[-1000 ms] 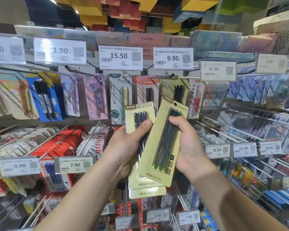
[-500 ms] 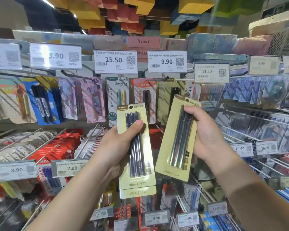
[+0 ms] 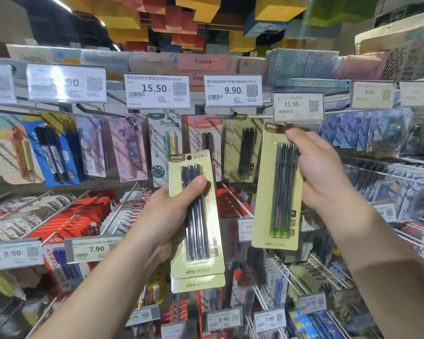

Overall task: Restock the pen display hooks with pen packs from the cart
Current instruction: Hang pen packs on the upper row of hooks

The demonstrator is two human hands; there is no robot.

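Note:
My left hand (image 3: 167, 216) grips a small stack of yellow "ultra-simple" pen packs (image 3: 196, 270), thumb across the dark pens of the front one. My right hand (image 3: 321, 172) pinches a single yellow pen pack (image 3: 267, 211) with green-ended pens, held upright. Its top edge is just under the 11.50 price tag (image 3: 298, 106) and close to the tip of the metal display hook (image 3: 257, 116). Matching yellow packs (image 3: 233, 152) hang on that hook behind.
Rows of hooks carry other pen packs under price tags such as 15.50 (image 3: 157, 90) and 9.90 (image 3: 233, 90). Red packs (image 3: 69, 223) fill lower hooks at left, blue packs (image 3: 367, 133) hang at right. Coloured boxes hang overhead.
My right hand has pulled one pack off the stack and raised it up and right toward the hook under the 11.50 tag. My left hand stays put with the remaining packs.

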